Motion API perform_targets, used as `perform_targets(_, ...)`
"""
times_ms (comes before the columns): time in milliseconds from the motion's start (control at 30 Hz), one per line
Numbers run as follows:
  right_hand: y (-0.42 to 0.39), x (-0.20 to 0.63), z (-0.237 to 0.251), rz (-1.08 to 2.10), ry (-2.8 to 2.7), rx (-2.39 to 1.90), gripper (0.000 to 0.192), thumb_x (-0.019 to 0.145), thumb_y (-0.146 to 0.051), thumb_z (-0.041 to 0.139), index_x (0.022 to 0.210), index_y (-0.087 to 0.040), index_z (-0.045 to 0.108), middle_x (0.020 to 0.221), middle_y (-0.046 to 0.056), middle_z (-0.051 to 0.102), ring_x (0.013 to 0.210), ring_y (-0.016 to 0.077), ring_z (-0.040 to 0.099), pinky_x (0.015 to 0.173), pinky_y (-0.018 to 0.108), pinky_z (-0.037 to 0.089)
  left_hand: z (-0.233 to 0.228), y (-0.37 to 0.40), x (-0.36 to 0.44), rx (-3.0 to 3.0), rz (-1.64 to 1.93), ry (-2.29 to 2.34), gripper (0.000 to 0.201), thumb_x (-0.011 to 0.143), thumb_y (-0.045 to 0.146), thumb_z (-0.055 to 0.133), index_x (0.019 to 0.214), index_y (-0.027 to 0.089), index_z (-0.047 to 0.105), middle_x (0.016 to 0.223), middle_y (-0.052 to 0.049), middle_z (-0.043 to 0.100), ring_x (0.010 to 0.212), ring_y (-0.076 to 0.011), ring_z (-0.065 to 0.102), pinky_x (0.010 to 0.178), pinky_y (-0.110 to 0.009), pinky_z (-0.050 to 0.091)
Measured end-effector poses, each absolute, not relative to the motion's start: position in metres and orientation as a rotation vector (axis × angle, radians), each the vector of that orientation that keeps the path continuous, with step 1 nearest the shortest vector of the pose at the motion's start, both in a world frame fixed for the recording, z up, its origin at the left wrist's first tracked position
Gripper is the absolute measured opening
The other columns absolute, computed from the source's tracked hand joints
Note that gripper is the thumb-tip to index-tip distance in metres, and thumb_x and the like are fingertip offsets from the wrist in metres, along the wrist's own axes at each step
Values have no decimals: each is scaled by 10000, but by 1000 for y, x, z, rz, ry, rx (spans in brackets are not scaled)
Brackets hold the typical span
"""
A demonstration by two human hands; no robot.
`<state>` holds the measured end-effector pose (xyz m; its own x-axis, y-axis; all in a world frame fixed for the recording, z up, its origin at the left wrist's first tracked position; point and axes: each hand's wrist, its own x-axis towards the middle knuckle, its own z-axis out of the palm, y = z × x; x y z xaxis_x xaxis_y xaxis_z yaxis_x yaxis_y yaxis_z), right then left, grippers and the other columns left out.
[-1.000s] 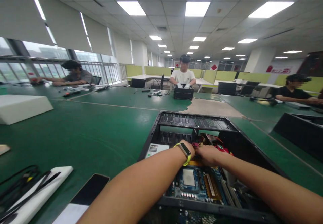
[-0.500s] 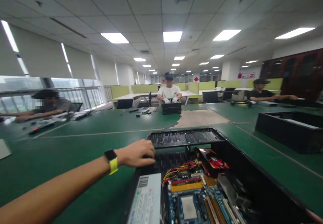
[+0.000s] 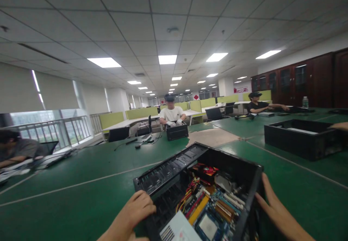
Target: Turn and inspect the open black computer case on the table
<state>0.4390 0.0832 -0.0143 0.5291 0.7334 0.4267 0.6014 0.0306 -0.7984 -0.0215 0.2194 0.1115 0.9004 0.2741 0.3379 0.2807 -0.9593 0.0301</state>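
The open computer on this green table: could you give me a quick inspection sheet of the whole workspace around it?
Surface: green table, with a worn brown patch.
Job's things: open black computer case; motherboard and red card inside.
Clutter: second black case to the right.
Hands: left hand grips the case's left wall; right hand lies flat against its right wall.
Cables: yellow-red wire bundle inside the case.
Surroundings: office; three other people seated at tables, wooden cabinets.

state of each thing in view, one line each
computer case: open, side panel off, turned askew on the table
left hand: gripping the case's left edge
right hand: flat against the case's right wall
second case: open, lying flat
ceiling lights: on
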Motion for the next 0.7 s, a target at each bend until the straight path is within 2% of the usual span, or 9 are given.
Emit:
perform_targets(133, 163, 424, 10, 415, -1267, -1647, 1106, 737, -796, 378, 1476, 0, 169, 1551, 170, 38, 1438, 263, 21, 1186, 430, 19, 102, 218, -51, -2676, -666, -594, 527, 736, 698, 570, 996, 241, 552, 882, -1, 636, 814, -193, 597, 886, -359, 305)
perform_targets(233, 178, 391, 6, 496, -1286, -1650, 1033, 754, -765, 379, 1462, -25, 241, 1536, 169, 159, 1433, 254, 110, 1190, 426, 55, 93, 207, -82, -2464, -768, -769, 493, 737, 647, 620, 1002, 234, 578, 933, -13, 663, 867, -205, 604, 852, -364, 287)
perform_targets(333, 158, 364, -5, 622, -1319, -1646, 947, 757, -748, 389, 1419, -72, 351, 1487, 150, 307, 1397, 263, 240, 1187, 435, 120, 88, 191, -103, -2357, -732, -1062, 447, 754, 611, 623, 970, 219, 620, 912, -23, 675, 861, -218, 607, 793, -365, 297)
perform_targets(433, 122, 354, -14, 736, -1340, -1637, 849, 778, -729, 379, 1363, -116, 436, 1425, 129, 416, 1348, 268, 340, 1168, 435, 202, 92, 175, -103, -2206, -674, -1416, 506, 776, 659, 552, 974, 204, 649, 912, -47, 679, 892, -250, 607, 780, -384, 314)
perform_targets(567, 66, 364, -25, 838, -1332, -1589, 737, 795, -702, 429, 1306, -177, 509, 1375, 93, 485, 1303, 266, 405, 1137, 406, 277, 104, 155, -80, -1981, -577, -1820, 608, 788, 707, 448, 989, 170, 653, 955, -94, 679, 984, -311, 579, 797, -430, 340)
perform_targets(700, 20, 385, -39, 914, -1300, -1561, 741, 756, -723, 479, 1229, -163, 589, 1324, 117, 531, 1256, 291, 457, 1095, 387, 345, 115, 131, -59, -1876, -462, -2127, 651, 770, 700, 423, 1056, 157, 641, 1055, -132, 671, 1086, -344, 540, 871, -477, 355)
